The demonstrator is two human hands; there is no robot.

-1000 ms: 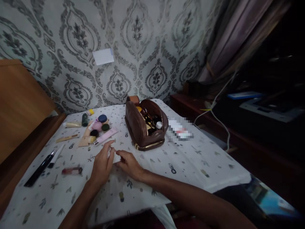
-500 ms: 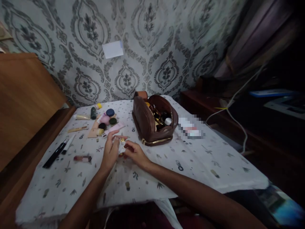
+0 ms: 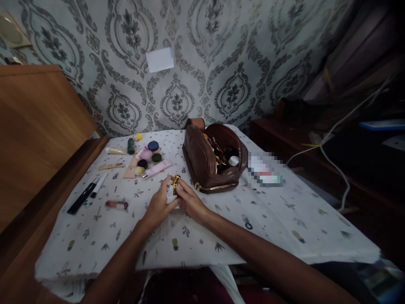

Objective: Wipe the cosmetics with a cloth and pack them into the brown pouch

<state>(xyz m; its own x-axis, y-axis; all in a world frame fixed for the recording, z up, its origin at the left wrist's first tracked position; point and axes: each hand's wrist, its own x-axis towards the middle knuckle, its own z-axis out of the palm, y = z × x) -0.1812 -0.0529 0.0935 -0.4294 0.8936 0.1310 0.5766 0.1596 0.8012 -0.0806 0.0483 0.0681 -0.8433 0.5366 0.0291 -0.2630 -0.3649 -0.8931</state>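
Both left hand and right hand fingers pinch white material and 1 partly hidden gold tube.

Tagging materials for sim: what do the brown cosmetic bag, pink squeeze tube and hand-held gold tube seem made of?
Brown cosmetic bag: leather or faux leather, soft sheen. Pink squeeze tube: probably satin plastic, flattened end. Gold tube: polished metal or metallized plastic, from its bright highlights.

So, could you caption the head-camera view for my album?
The left hand and right hand together hold a shiny gold item and something white, near an open brown bag.
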